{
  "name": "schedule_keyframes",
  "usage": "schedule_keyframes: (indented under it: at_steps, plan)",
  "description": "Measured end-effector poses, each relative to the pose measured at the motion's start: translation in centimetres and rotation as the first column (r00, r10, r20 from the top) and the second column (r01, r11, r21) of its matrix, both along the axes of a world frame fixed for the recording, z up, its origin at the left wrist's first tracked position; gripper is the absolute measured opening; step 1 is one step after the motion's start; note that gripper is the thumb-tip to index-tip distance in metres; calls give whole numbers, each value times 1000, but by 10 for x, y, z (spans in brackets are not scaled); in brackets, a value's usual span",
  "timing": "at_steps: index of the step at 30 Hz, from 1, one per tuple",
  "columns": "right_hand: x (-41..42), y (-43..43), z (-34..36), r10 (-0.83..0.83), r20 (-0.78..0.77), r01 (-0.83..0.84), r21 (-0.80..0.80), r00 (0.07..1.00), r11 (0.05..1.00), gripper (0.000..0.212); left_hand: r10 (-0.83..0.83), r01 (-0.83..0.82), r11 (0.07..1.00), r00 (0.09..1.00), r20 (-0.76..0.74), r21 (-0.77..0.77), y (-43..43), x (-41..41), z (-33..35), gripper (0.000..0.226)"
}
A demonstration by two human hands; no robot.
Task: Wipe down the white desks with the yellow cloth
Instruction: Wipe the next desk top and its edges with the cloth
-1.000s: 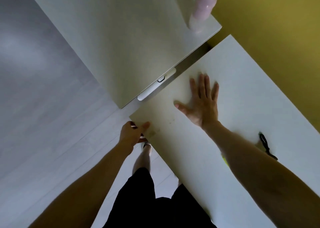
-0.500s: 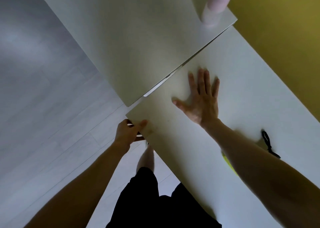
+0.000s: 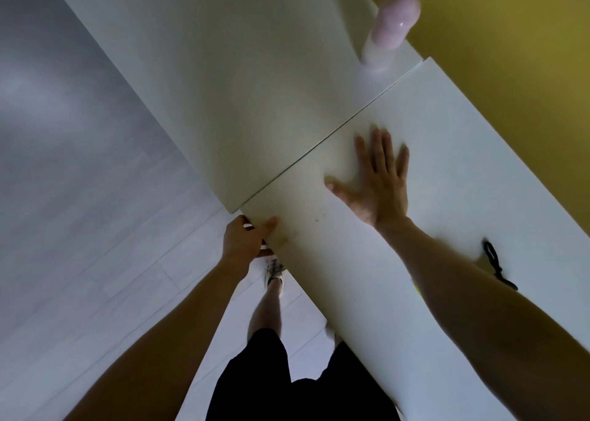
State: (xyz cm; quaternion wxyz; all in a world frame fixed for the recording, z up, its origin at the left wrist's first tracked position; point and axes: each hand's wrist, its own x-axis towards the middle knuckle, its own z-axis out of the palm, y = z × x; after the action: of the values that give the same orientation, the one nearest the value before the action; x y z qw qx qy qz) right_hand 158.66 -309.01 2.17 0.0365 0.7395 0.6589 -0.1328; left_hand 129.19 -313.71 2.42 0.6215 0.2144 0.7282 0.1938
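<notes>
The left hand (image 3: 247, 240) grips the corner of the bench (image 3: 463, 152) mid-frame; the right hand (image 3: 380, 181) lies flat on it, fingers spread. The yellow cloth (image 3: 417, 289) (only a sliver) peeks from under the right forearm (image 3: 479, 293), lower right.

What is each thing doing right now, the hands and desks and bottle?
Left hand, grips the corner of the near desk.
Right hand, flat on the near desk, fingers spread.
Far desk, edge to edge with the near desk.
Pink bottle, upright on the far desk, blurred.
Black cord, lying on the near desk.
Yellow cloth, mostly hidden behind the right forearm.
</notes>
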Motion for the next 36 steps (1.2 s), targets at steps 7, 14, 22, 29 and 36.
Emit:
schedule_keyframes:
  at_steps: [7, 14, 22, 29, 36]
  plan:
    - [2, 2, 4, 8, 8, -7, -23, 1000, 1000, 114, -2, 2, 1000, 999, 32, 7, 4, 8, 8, 45]
    - [-2, 3, 6, -7, 17, 9, -95, 1000, 995, 113, -73, 102, 976, 986, 152, -193, -3, 9, 13, 40]
    - [-24, -55, 50, -16, -58, 10, -104, 998, 994, 55, -448, 996, 28, -60, -892, -81, 8, -25, 29, 41]
    - [-34, -274, 29, -280, -64, 286, 116, 958, 951, 35, -240, 764, -618, -411, -879, -188, 14, 25, 20, 121]
    - [-56, -405, 10, -567, 150, 586, -236, 810, 775, 144, -92, 703, -622, -501, -860, -343, -20, 52, -2, 110]
